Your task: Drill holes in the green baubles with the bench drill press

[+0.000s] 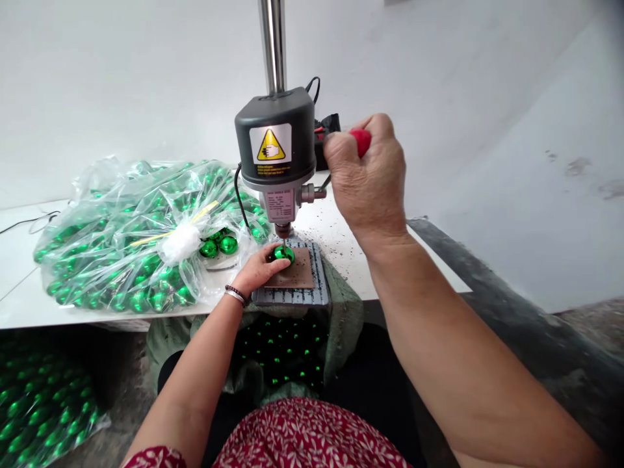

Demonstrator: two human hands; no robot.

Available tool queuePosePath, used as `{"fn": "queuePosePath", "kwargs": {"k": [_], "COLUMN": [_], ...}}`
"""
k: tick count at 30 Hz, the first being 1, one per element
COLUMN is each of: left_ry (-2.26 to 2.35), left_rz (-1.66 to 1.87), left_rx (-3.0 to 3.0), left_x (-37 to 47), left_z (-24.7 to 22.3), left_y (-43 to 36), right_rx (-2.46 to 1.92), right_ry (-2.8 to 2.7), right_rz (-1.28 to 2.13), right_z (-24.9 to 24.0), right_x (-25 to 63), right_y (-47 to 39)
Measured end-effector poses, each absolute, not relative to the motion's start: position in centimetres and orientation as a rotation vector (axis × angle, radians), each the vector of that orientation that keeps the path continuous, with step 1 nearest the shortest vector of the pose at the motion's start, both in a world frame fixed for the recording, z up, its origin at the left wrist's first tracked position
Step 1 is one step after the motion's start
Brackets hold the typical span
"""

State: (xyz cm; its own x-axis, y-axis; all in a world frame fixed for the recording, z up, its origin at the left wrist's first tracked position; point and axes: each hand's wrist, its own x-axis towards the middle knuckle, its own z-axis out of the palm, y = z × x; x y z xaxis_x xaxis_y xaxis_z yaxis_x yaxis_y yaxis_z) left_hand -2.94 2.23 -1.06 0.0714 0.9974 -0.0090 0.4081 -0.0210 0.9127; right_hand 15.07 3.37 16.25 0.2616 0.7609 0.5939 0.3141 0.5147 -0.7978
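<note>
Bare forearms, beaded bracelet (236, 293) on left wrist, short red sleeve and top with white leaf print (312, 435)

Shiny green ball (283, 253) — seated under the drill bit (283, 232).

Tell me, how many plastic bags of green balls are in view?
2: one big bag on the white table, left of the drill press; another bag below, partly cut off.

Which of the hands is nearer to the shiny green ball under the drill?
The left hand holds the green ball on the drill's base plate. The right hand is higher up, gripping the red-knobbed lever.
</note>
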Motion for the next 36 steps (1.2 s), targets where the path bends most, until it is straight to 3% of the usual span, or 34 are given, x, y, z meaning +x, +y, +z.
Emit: {"fn": "queuePosePath", "kwargs": {"k": [25,36], "left_ry": [1.648,1.601], "left_rz": [0.906,0.941], "left_rx": [1.614,1.563], "left_x": [-1.3,-1.8], "left_z": [-0.3,-2.0], "left_y": [1.3,1.7], "right_rx": [-1.095,-1.168], "right_ry": [-1.332,-1.459], "right_rz": [0.392,0.122], "right_z": [16.6,13.9], "right_x": [15.1,16.3], "right_y": [2.8,1.2]}}
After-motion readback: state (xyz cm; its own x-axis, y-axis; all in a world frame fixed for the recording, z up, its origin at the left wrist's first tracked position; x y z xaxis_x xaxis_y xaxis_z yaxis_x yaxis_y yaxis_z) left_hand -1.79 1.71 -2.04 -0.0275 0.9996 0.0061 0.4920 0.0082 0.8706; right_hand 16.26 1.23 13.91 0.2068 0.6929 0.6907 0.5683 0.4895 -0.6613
